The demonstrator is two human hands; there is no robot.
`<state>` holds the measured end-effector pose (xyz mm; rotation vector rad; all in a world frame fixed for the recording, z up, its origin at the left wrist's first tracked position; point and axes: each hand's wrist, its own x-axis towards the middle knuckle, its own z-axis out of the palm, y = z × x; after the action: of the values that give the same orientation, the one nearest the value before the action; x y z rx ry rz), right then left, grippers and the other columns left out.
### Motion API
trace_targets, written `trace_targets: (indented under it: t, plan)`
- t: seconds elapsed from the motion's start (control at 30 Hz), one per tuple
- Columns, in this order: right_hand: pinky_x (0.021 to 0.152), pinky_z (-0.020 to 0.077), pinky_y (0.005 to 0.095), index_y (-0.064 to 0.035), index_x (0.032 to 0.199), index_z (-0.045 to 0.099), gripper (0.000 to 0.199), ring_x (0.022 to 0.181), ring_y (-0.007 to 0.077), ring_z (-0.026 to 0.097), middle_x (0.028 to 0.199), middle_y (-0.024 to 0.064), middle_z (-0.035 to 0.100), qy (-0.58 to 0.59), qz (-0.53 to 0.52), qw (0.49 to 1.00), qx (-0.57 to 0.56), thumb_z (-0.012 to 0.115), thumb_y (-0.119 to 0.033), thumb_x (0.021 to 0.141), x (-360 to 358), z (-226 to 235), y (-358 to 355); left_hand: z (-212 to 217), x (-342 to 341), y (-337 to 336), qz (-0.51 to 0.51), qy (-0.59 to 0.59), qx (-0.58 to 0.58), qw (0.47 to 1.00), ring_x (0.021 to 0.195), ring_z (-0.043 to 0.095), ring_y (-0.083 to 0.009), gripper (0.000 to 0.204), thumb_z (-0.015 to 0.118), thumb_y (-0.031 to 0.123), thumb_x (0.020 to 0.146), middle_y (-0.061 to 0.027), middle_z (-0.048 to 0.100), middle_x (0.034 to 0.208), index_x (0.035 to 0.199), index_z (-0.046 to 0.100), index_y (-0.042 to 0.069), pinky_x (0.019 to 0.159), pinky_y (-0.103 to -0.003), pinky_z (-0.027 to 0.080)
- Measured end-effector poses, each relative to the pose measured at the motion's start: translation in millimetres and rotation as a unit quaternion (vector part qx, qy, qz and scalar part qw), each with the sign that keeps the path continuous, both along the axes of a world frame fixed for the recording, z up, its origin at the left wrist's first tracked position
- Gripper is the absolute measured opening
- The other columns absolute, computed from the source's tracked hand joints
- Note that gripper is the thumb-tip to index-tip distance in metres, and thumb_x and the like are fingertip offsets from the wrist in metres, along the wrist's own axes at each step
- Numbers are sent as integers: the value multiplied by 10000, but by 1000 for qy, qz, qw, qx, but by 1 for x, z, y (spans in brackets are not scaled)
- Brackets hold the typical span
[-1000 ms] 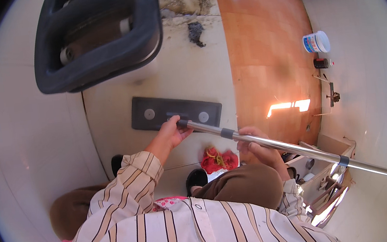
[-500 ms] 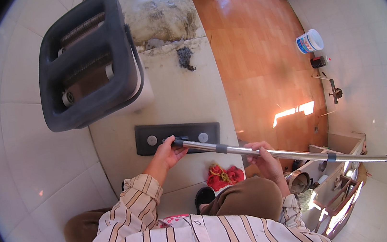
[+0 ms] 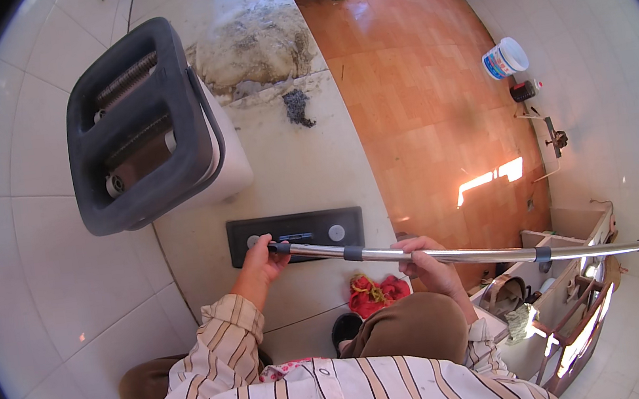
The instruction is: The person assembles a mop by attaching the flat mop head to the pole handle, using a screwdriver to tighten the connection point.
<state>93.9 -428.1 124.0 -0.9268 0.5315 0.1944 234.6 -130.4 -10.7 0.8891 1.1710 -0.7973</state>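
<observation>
A long silver mop pole [image 3: 462,254] with dark grey collars lies across both hands. My left hand [image 3: 259,264] pinches its dark left end, just over the flat mop head. Farther along, my right hand [image 3: 428,263] grips the metal tube. Beneath the pole end, the flat dark grey mop head [image 3: 313,221] rests on the pale ledge, with two light round discs and a narrow connector [image 3: 295,237] in its middle. The connector shows beside the pole end; whether they touch I cannot tell.
At the left stands a white bucket [image 3: 228,159] with a dark grey wringer top [image 3: 81,141]. A dark clump [image 3: 297,109] and grime lie on the ledge [image 3: 262,183]. Red cloth [image 3: 371,295] is near my knee. A wooden rack [image 3: 565,313] and white pail [image 3: 505,58] stand right.
The pole has slid left across the mop head, and its far end has risen in view. More of the connector shows now. My left hand moved left with the pole end.
</observation>
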Motion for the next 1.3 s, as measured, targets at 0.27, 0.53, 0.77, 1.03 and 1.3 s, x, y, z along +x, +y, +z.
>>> trace_targets:
  t: [0.27, 0.53, 0.77, 1.03, 1.3]
  plan:
    - [698, 449, 265, 1, 907, 557, 138, 759, 149, 540, 993, 157, 587, -4, -34, 998, -61, 521, -100, 820, 10, 15, -10, 44, 16, -10, -203, -18, -50, 978, 698, 615, -262, 401, 453, 407, 877, -143, 612, 781, 926, 515, 14, 548, -297, 514]
    - [749, 467, 332, -26, 932, 527, 156, 773, 192, 558, 980, 167, 584, -46, -27, 998, -27, 529, -140, 826, 25, 14, -27, 56, 12, -9, -182, 3, -28, 983, 560, 487, -172, 313, 474, 377, 872, -84, 524, 677, 886, 474, 65, 457, -239, 382]
    - [838, 420, 336, -15, 945, 541, 216, 947, 228, 537, 1077, 196, 534, -153, 61, 984, -73, 591, -148, 781, 13, 17, -62, 64, 14, -6, -134, -100, -242, 956, 605, 472, -147, 225, 448, 305, 908, -75, 531, 722, 917, 486, 83, 512, -232, 371]
    - [903, 365, 369, -45, 881, 484, 132, 935, 238, 458, 870, 101, 511, -197, -101, 975, 3, 546, -144, 819, 6, 19, -76, 91, 24, -18, -228, -238, -308, 892, 822, 551, -185, 242, 443, 258, 914, -61, 565, 929, 1051, 502, 68, 612, -243, 398]
    - [848, 361, 378, -93, 699, 415, 191, 737, 178, 451, 654, 33, 437, -232, -193, 944, 134, 470, -170, 865, 17, 23, -63, 116, 33, -36, -270, -221, -291, 891, 718, 561, -168, 219, 439, 224, 910, -94, 582, 923, 1022, 500, 47, 533, -232, 381]
